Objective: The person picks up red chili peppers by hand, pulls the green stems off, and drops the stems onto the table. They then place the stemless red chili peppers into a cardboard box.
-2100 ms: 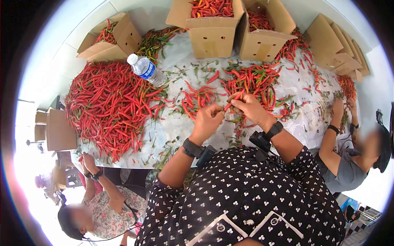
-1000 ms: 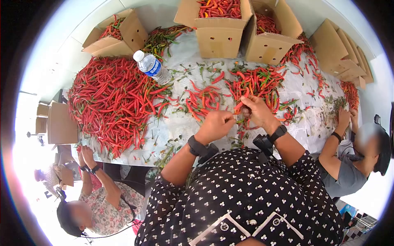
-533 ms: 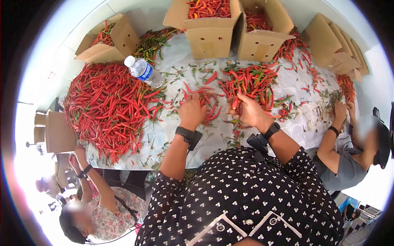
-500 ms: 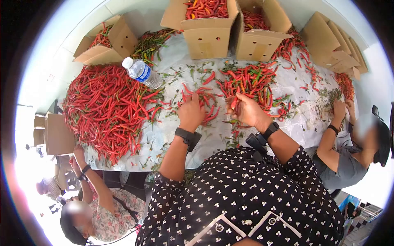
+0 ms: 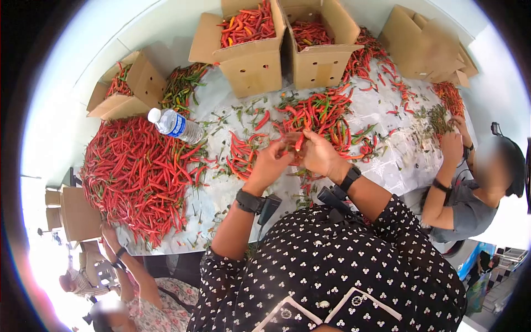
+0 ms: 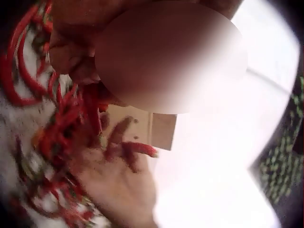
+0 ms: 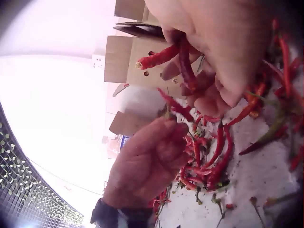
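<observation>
Left hand [image 5: 270, 166] pinches one red chilli [image 7: 175, 104], right hand [image 5: 322, 157] is curled round two red chillies [image 7: 186, 69], all above the bench [image 5: 283, 191]; the pair could drop if their grip slackens or is knocked.

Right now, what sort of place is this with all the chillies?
Probably a packing and sorting room: there's a big heap of red chillies, open cardboard boxes holding more, and loose stems.
</observation>
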A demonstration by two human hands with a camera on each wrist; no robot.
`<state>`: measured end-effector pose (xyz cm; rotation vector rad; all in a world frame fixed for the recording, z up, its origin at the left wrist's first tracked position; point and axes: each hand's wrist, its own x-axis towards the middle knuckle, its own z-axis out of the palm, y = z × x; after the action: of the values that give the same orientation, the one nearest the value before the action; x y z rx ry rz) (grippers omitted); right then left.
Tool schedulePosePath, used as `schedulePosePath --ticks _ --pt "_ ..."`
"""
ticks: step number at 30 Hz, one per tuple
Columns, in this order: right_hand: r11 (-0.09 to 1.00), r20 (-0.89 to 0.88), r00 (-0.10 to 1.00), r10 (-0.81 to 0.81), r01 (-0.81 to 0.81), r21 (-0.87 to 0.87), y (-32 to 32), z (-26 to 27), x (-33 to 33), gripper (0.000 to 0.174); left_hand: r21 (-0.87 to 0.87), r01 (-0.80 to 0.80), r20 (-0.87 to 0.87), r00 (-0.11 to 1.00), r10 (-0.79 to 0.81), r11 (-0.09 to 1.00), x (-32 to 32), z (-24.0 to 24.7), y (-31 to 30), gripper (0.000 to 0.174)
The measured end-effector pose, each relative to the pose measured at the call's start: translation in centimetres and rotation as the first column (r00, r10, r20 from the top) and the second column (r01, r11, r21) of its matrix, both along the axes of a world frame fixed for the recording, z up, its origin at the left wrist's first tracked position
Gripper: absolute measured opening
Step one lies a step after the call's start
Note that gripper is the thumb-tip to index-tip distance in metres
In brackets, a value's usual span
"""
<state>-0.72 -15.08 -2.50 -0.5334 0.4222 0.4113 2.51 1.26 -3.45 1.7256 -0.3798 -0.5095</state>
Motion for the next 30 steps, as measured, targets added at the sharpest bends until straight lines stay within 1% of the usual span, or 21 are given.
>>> schedulePosePath --ticks 2,4,6,7,8,10,11,12,13,14,15,16,18,19,20,22,23,24,26,28,30 --pt "0.999 0.129 0.992 0.009 -0.005 -0.038 -0.2 -0.7 -0.1 0.039 0.103 0.071 0.06 0.995 -0.077 0.992 -0.2 0.8 -1.2 0.022" --pt "1.0 0.123 0.992 0.015 -0.012 -0.026 -0.6 -0.1 -0.4 0.039 0.122 0.089 0.061 0.993 -0.097 0.988 -0.4 1.1 -2.0 0.02" --pt "0.995 0.273 0.96 -0.061 0.078 -0.054 -1.5 -0.7 -0.4 0.037 -0.024 0.104 -0.054 0.993 -0.106 0.994 -0.7 1.3 -2.5 0.019" --pt "0.967 0.215 0.949 -0.229 0.248 -0.064 -2.1 -0.4 -0.6 0.033 0.094 0.144 -0.07 0.988 -0.137 0.985 -0.4 1.2 -2.4 0.014" --pt "0.961 0.215 0.943 -0.253 0.271 -0.06 -2.9 -0.3 -0.7 0.033 0.098 0.168 -0.07 0.984 -0.161 0.981 -0.3 1.0 -2.2 0.014" --pt "0.874 0.299 0.882 -0.364 0.434 -0.217 -5.3 -0.7 -1.3 0.031 -0.029 0.146 -0.313 0.938 -0.148 0.989 -0.3 1.2 -2.3 0.012" --pt "0.88 0.38 0.882 -0.278 0.392 -0.266 -6.4 -1.1 -1.9 0.027 -0.101 0.107 -0.395 0.908 -0.139 0.989 -0.7 1.9 -2.6 0.012" --pt "0.872 0.378 0.876 -0.3 0.413 -0.264 -6.5 -0.6 -2.6 0.027 -0.098 0.13 -0.396 0.904 -0.159 0.987 -0.7 1.8 -2.8 0.012" --pt "0.811 0.339 0.933 -0.123 0.291 -0.508 -6.4 0.6 -3.3 0.024 -0.117 0.149 -0.407 0.895 -0.184 0.982 -0.7 1.7 -3.0 0.012" --pt "0.682 0.247 0.968 0.043 0.152 -0.715 -6.0 1.4 -4.0 0.021 -0.136 0.167 -0.417 0.885 -0.209 0.976 -0.8 1.6 -3.4 0.011" --pt "0.624 0.254 0.966 0.057 0.164 -0.764 -5.3 1.5 -4.5 0.021 -0.148 0.172 -0.447 0.867 -0.221 0.974 -1.1 2.0 -3.8 0.011" --pt "0.62 0.251 0.967 0.035 0.176 -0.765 -5.1 1.5 -4.9 0.021 -0.149 0.193 -0.449 0.86 -0.241 0.97 -1.3 2.0 -4.3 0.011" --pt "0.652 0.278 0.958 0.075 0.164 -0.74 -5.1 1.1 -5.6 0.027 -0.117 0.35 -0.379 0.849 -0.368 0.929 -1.2 1.9 -5.0 0.009" --pt "0.669 0.248 0.965 0.082 0.132 -0.731 -5.8 0.8 -5.9 0.026 -0.051 0.411 -0.315 0.858 -0.405 0.91 -1.1 1.5 -5.2 0.012" --pt "0.664 0.242 0.968 0.06 0.143 -0.734 -6.5 0.6 -6.3 0.026 -0.056 0.432 -0.319 0.847 -0.426 0.9 -1.1 1.3 -5.4 0.012" --pt "0.534 0.146 0.987 -0.068 0.159 -0.83 -7.7 1.4 -7.9 0.018 0.05 0.407 -0.245 0.89 -0.384 0.912 -1.4 0.9 -6.0 0.018" --pt "0.563 0.195 0.979 -0.064 0.197 -0.803 -9.1 2.4 -9.3 0.014 -0.046 0.358 -0.296 0.887 -0.355 0.933 -1.6 0.5 -6.2 0.021" --pt "0.557 0.178 0.979 -0.097 0.201 -0.806 -10.6 3.2 -10.9 0.014 -0.052 0.388 -0.312 0.869 -0.384 0.92 -1.5 0.3 -6.1 0.021" --pt "0.438 0.127 0.986 -0.108 0.162 -0.884 -13.6 4.1 -14.7 0.015 -0.044 0.332 -0.232 0.914 -0.333 0.942 -0.9 0.0 -5.9 0.022" --pt "0.217 0.0 0.994 -0.107 0.023 -0.976 -16.2 3.5 -18.5 0.017 -0.069 0.312 -0.314 0.895 -0.318 0.948 -0.6 0.0 -5.2 0.021" --pt "0.187 -0.089 0.988 -0.123 -0.065 -0.98 -17.5 4.1 -21.9 0.016 -0.083 0.277 -0.39 0.875 -0.287 0.957 -0.8 0.1 -5.3 0.021"
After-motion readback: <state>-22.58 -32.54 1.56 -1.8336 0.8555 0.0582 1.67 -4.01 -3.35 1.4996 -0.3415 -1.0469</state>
